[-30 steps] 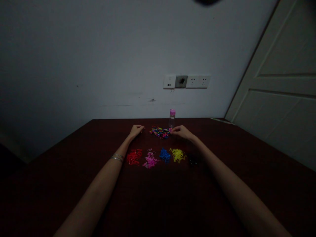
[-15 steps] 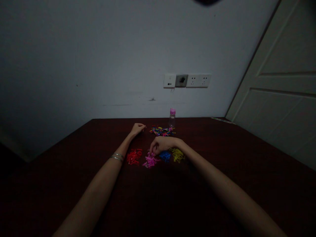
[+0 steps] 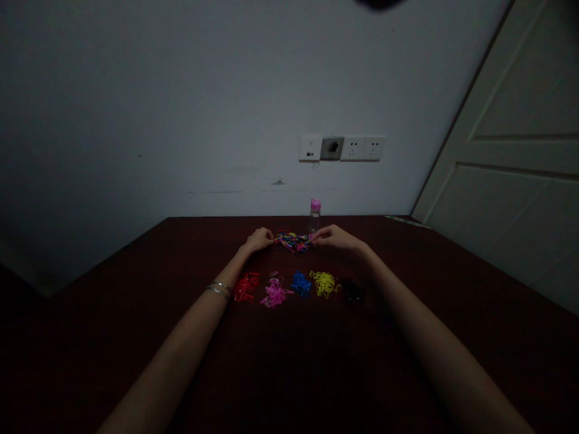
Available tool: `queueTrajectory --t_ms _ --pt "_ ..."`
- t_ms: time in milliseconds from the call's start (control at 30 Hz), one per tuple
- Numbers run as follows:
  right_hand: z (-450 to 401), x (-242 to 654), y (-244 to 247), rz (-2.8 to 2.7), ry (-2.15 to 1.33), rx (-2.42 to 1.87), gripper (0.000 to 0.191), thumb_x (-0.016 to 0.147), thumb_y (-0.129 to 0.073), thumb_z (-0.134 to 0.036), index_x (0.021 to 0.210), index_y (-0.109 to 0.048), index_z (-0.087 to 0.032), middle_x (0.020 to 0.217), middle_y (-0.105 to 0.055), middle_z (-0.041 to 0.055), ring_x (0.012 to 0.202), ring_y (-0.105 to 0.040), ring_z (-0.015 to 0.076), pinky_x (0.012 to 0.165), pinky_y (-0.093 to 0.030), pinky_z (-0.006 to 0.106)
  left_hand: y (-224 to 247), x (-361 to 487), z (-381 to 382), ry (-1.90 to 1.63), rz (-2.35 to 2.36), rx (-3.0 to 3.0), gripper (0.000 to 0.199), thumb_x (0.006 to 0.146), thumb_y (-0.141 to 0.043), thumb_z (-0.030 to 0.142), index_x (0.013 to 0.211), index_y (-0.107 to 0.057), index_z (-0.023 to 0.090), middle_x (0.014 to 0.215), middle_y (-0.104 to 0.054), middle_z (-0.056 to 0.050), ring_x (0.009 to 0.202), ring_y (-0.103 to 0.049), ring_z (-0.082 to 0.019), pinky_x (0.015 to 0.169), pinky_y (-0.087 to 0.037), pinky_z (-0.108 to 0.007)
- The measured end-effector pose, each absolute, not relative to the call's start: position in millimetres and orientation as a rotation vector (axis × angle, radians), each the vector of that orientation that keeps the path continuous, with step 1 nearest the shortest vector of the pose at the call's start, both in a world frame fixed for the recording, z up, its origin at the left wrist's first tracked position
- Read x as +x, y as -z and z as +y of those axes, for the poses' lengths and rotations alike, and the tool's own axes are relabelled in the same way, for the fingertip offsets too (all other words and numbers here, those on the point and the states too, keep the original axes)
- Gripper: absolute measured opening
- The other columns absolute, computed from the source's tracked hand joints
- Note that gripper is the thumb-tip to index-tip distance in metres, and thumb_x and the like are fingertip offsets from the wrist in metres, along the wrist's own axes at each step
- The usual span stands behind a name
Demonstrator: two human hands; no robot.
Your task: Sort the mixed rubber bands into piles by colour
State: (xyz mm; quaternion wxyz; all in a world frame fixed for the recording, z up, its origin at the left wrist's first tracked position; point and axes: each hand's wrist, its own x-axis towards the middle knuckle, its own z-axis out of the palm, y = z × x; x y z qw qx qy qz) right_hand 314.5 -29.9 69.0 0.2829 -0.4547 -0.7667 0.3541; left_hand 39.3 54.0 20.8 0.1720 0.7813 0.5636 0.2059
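Observation:
A mixed heap of small coloured bands or clips (image 3: 294,242) lies near the back of the dark table. My left hand (image 3: 261,239) is at its left edge, fingers pinched; what they hold, if anything, is too small to name. At the heap's right edge my right hand (image 3: 332,235) has its fingers pressed together, their contents too small to make out. In front, side by side, are single-colour piles: red (image 3: 245,287), pink (image 3: 275,293), blue (image 3: 301,284), yellow (image 3: 324,283) and black (image 3: 353,292).
Behind the heap stands a clear bottle (image 3: 315,218) with a pink cap. The table (image 3: 289,361) meets a pale wall with sockets (image 3: 362,148). A white panelled door (image 3: 511,157) is on the right.
My right hand has moved from above the pink pile back and right to the mixed heap, uncovering the front piles. My left hand has shifted slightly right, to the heap's edge.

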Motion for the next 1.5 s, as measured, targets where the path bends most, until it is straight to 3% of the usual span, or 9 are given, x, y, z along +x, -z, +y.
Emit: queueTrajectory --t_ms 133,300,500,633,800,1067,1333,1500 --pt "-20 339 -43 -1.862 -0.999 -1.360 0.023 0.064 -0.059 -0.025 0.081 -0.067 -0.011 0.068 -0.064 0.0045 0.054 -0.052 0.0096 0.048 -0.039 0.020 -23 38 54 -0.579 1.555 2.240 0.011 0.062 -0.060 0.023 0.068 -0.066 0.016 0.071 -0.063 -0.003 0.063 -0.054 -0.013 0.054 -0.035 -0.020" --pt "-15 356 -21 -1.727 -0.962 -1.484 0.021 0.066 -0.055 -0.021 0.082 -0.065 -0.011 0.072 -0.065 0.0055 0.052 -0.050 0.0076 0.040 -0.034 0.016 -47 30 47 -0.527 1.316 2.194 0.012 0.057 -0.059 0.018 0.064 -0.067 0.012 0.059 -0.060 -0.002 0.055 -0.049 -0.011 0.051 -0.035 -0.020" --pt "-10 360 -14 -1.726 -0.947 -1.476 0.020 0.067 -0.053 -0.021 0.081 -0.065 -0.012 0.071 -0.064 0.0056 0.053 -0.050 0.0077 0.040 -0.036 0.015 -81 28 23 0.005 1.148 2.021 0.013 0.050 -0.066 0.021 0.061 -0.069 0.015 0.042 -0.049 0.001 0.041 -0.037 -0.007 0.039 -0.024 -0.019" --pt "-13 354 -18 -1.776 -0.927 -1.479 0.020 0.066 -0.055 -0.022 0.081 -0.066 -0.012 0.070 -0.064 0.0056 0.053 -0.051 0.0083 0.039 -0.035 0.015 -86 35 7 0.163 1.156 1.870 0.017 0.042 -0.073 0.020 0.058 -0.070 0.018 0.040 -0.049 0.000 0.040 -0.040 -0.010 0.035 -0.022 -0.019" --pt "-19 336 -26 -1.870 -0.906 -1.468 0.023 0.065 -0.058 -0.026 0.082 -0.066 -0.012 0.067 -0.063 0.0035 0.049 -0.048 0.0075 0.041 -0.034 0.017 -86 39 1 0.065 1.157 1.813 0.015 0.044 -0.073 0.020 0.058 -0.070 0.018 0.041 -0.050 0.000 0.040 -0.043 -0.010 0.034 -0.024 -0.019" --pt "-20 299 -32 -2.101 -0.652 -1.293 0.026 0.065 -0.061 -0.031 0.084 -0.068 -0.014 0.072 -0.064 0.0023 0.061 -0.053 0.0118 0.055 -0.039 0.022 -73 29 14 -0.217 1.090 1.901 0.024 0.057 -0.066 0.029 0.073 -0.070 0.011 0.050 -0.054 -0.001 0.041 -0.039 -0.007 0.036 -0.024 -0.019" --pt "-20 288 -18 -2.134 -0.368 -1.475 0.024 0.066 -0.063 -0.030 0.089 -0.066 -0.023 0.088 -0.065 0.0036 0.078 -0.057 0.0175 0.068 -0.042 0.026 -38 13 34 -0.468 1.241 1.845 0.026 0.060 -0.061 0.030 0.077 -0.068 0.011 0.053 -0.054 0.000 0.041 -0.039 -0.006 0.036 -0.025 -0.018" --pt "-14 292 -9 -2.134 -0.366 -1.407 0.022 0.069 -0.059 -0.023 0.090 -0.064 -0.020 0.084 -0.064 0.0031 0.074 -0.057 0.0151 0.067 -0.042 0.024 -30 8 35 -0.592 1.267 1.748 0.027 0.062 -0.060 0.030 0.079 -0.068 0.012 0.055 -0.054 0.000 0.043 -0.039 -0.005 0.037 -0.025 -0.017"
